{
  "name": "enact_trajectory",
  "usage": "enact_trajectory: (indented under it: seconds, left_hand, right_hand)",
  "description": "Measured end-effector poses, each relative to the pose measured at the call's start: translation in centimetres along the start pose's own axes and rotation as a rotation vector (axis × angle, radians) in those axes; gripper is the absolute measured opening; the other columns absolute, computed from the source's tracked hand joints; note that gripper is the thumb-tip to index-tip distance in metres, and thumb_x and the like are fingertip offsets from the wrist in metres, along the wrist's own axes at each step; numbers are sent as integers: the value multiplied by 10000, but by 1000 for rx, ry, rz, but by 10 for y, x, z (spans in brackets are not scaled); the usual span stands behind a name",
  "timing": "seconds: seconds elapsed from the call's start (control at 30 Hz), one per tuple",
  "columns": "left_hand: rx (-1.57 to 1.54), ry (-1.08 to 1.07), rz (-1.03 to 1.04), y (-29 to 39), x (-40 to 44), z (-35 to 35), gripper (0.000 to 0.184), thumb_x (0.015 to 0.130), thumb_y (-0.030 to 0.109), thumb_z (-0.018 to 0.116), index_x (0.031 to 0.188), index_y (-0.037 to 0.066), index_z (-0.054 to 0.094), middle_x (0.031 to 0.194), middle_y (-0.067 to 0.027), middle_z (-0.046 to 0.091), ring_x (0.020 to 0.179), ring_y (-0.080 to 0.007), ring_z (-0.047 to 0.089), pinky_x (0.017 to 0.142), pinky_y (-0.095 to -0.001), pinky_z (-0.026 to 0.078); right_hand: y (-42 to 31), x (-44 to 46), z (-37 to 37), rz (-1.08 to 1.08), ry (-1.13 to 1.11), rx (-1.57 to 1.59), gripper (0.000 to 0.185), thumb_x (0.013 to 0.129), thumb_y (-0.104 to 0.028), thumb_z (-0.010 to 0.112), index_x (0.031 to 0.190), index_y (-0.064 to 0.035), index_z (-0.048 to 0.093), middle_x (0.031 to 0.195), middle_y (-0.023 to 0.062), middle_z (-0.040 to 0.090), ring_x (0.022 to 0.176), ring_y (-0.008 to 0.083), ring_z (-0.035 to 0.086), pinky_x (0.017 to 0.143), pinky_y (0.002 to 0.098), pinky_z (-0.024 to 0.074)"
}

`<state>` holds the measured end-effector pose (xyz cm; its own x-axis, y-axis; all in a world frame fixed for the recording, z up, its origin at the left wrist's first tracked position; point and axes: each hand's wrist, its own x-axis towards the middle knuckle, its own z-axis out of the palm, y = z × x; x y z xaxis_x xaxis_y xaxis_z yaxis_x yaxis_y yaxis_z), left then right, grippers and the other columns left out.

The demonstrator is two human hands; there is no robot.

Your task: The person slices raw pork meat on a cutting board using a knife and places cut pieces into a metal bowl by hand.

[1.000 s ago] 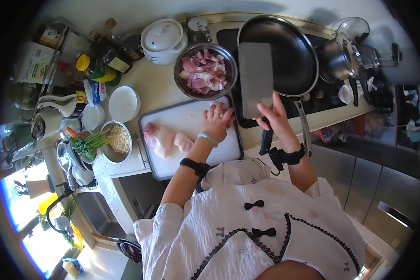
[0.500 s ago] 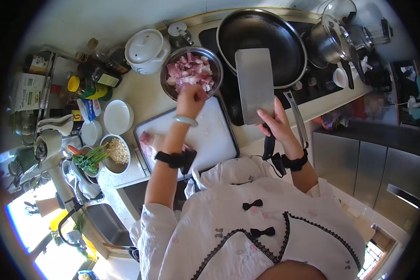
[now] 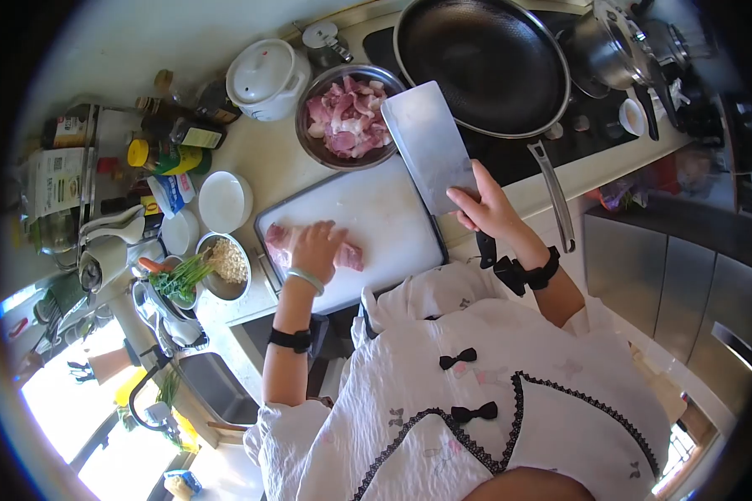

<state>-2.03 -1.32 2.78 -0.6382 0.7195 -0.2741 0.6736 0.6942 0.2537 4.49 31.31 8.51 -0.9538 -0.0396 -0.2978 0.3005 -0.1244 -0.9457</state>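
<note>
My left hand lies over a piece of raw meat on the white cutting board, its fingers spread and touching the meat. In my right hand is a cleaver, held near the joint of blade and black handle, the broad blade raised over the board's right edge. Behind the board a steel bowl holds cut pieces of raw meat.
A large black pan sits on the stove at the back right, its handle reaching forward. White bowls, a bowl of chopped bits and greens stand left. Behind are a lidded white pot and bottles.
My left hand has gone from the board's right side to the meat bowl, then back down to the meat at left. The cleaver has tilted, its top leaning left.
</note>
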Motion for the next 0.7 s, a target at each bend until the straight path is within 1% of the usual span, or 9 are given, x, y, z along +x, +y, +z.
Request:
enact_trajectory:
  seconds: [0.07, 0.13, 0.37, 0.47, 0.53, 0.57, 0.6, 0.63, 0.7]
  left_hand:
    - [188, 115, 104, -1, -8, 22, 275, 764, 130, 556, 1032, 172, 595, 1135, -99, 562, 1049, -276, 541, 835, -404, 460]
    - [131, -12, 56, 3, -6, 32, 220, 755, 117, 547, 961, 179, 593, 1095, -69, 568, 1028, -257, 540, 794, -406, 464]
    - [-238, 227, 52, 30, 19, 9, 182, 747, 82, 538, 909, 156, 571, 1078, -57, 561, 1013, -252, 545, 785, -396, 463]
    - [-43, 202, -22, 27, 42, 13, 297, 739, 56, 537, 1010, 173, 569, 1167, -75, 538, 1050, -265, 539, 831, -403, 454]
    - [-19, 167, -73, 17, 51, 21, 415, 737, 36, 533, 1130, 171, 535, 1234, -105, 507, 1078, -281, 532, 873, -416, 439]
    - [-71, 244, -203, 14, 54, 25, 447, 737, 24, 524, 1166, 151, 515, 1245, -117, 501, 1079, -293, 529, 881, -419, 436]
    - [-124, 318, -332, 12, 55, 27, 480, 737, 12, 515, 1202, 131, 494, 1256, -129, 495, 1080, -305, 526, 888, -422, 433]
    - [-211, 368, -345, 11, 51, 28, 483, 735, 32, 538, 1211, 85, 476, 1236, -142, 499, 1068, -328, 523, 880, -421, 438]
    - [-337, 367, -372, 17, 41, 34, 496, 728, 59, 567, 1214, 81, 471, 1222, -143, 503, 1058, -335, 524, 876, -421, 440]
  right_hand:
    - [0, 2, 6, 8, -23, -4, 283, 925, -81, 496, 1157, -50, 336, 753, 29, 508, 429, 62, 395, 379, 206, 293]
    - [-1, 4, 13, 14, -48, -17, 274, 926, -78, 494, 1150, -48, 338, 744, 27, 504, 435, 60, 397, 382, 207, 293]
    - [6, 12, 26, -17, -79, -220, 211, 905, -95, 541, 1054, -25, 409, 658, 41, 539, 468, 48, 449, 413, 240, 381]
    - [19, 20, 29, -33, -108, -314, 226, 893, -93, 552, 1054, -25, 410, 637, 98, 559, 458, 138, 532, 429, 293, 411]
    - [28, 28, 32, -398, -27, -571, 219, 877, -93, 547, 1036, -22, 415, 685, 154, 598, 511, 278, 600, 450, 355, 444]
    - [29, 30, 30, -396, -30, -579, 219, 877, -93, 547, 1036, -22, 415, 685, 154, 598, 511, 278, 600, 450, 355, 444]
    - [26, 31, 29, -341, -73, -864, 208, 866, -95, 534, 1021, -23, 415, 704, 165, 604, 555, 322, 603, 466, 387, 457]
    - [24, 31, 29, -279, -117, -1146, 199, 854, -98, 520, 1006, -24, 416, 723, 176, 610, 599, 366, 607, 482, 419, 471]
    - [28, 32, 26, -298, -183, -1233, 191, 848, -107, 506, 996, -29, 415, 705, 167, 608, 589, 362, 605, 481, 434, 473]
